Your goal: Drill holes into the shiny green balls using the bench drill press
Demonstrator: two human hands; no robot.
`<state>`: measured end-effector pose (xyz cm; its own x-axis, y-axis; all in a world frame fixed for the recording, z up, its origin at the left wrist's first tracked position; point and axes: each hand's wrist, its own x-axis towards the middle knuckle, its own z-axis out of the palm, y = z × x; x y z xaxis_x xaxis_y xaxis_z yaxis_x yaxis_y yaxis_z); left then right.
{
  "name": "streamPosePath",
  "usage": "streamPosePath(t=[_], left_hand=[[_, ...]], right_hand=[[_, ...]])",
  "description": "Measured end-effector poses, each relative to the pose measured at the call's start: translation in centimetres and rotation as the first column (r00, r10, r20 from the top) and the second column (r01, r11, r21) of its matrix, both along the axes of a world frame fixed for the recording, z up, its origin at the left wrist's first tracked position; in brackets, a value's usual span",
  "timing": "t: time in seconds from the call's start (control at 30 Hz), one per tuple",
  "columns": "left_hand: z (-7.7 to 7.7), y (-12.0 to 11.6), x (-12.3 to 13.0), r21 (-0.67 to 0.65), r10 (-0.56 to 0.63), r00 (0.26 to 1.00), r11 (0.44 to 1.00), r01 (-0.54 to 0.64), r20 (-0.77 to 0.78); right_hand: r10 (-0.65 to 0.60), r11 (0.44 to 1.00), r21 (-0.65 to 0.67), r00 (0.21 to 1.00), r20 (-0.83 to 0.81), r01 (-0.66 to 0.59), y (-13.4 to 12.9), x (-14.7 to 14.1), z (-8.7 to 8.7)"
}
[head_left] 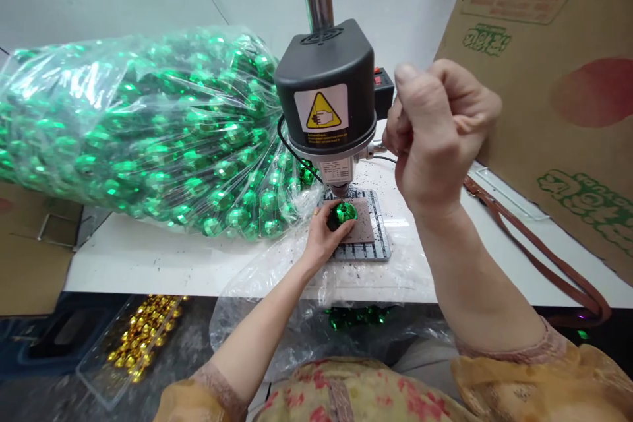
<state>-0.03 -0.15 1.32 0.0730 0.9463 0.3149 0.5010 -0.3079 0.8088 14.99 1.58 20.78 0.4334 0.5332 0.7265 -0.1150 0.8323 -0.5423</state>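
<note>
My left hand (325,235) holds a shiny green faceted ball (345,212) between thumb and fingers, on a small brown pad (364,223) over a slotted metal base plate (380,249). Directly above the ball is the chuck of a small black drill press (326,72) with a yellow warning sticker; whether its tip touches the ball cannot be made out. My right hand (440,125) is raised to the right of the machine, its fingers curled around a lever whose metal shaft (378,147) shows beside it.
A large clear bag of green balls (163,138) lies left on the white table (148,264). Cardboard boxes (534,99) stand right and left. A brown strap (539,257) lies at right. Below left is a bin of gold balls (143,336). Dark shavings surround the base plate.
</note>
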Motion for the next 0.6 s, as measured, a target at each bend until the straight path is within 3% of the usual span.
streamPosePath(t=[0.13, 0.4, 0.6], left_hand=[[0.0, 0.0, -0.1, 0.025, 0.004, 1.0, 1.0, -0.003, -0.017], [0.2, -0.1, 0.0, 0.029, -0.029, 1.0, 0.999, 0.029, 0.008], [0.1, -0.3, 0.0, 0.006, -0.017, 1.0, 1.0, 0.017, 0.005]], right_hand=[[-0.088, 0.995, 0.039, 0.996, 0.004, 0.088, -1.1, -0.3, -1.5], [-0.165, 0.967, 0.203, 0.986, 0.038, 0.154, -0.6, -0.3, -3.8], [-0.13, 0.963, 0.238, 0.991, 0.012, 0.123, -1.1, -0.5, -4.4]])
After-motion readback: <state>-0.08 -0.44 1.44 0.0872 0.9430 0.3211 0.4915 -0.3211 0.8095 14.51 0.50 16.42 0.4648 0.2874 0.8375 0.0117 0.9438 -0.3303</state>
